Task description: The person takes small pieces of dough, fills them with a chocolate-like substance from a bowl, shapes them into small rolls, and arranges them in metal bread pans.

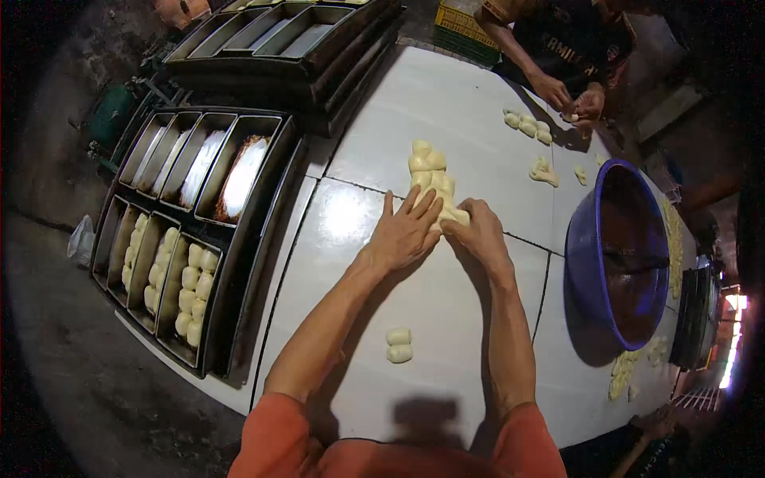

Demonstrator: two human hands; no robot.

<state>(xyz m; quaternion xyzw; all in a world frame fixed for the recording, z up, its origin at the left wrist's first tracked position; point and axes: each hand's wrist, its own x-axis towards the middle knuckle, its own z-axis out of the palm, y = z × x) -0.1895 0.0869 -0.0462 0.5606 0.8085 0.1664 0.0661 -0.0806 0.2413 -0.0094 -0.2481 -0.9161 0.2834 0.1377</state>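
A row of pale dough pieces [429,167] pressed together runs away from me on the white tiled table. Over its near left side lies my left hand [405,231], palm down, with the fingers spread. My right hand [480,233] is closed around the near right end of the dough, thumb against it; its fingertips are partly hidden. Two dough pieces [398,345] sit side by side on the table between my forearms. To the left, a black multi-compartment loaf pan [209,271] holds rounded dough in its near compartments, while its far ones show bare metal.
More loaf pans [319,68] are stacked at the far left. A large purple basin [579,255] stands on the right, with dough around it. Across the table, a co-worker's hands [578,103] handle a small piece beside a short dough row [527,126]. Another person's arm shows at lower right.
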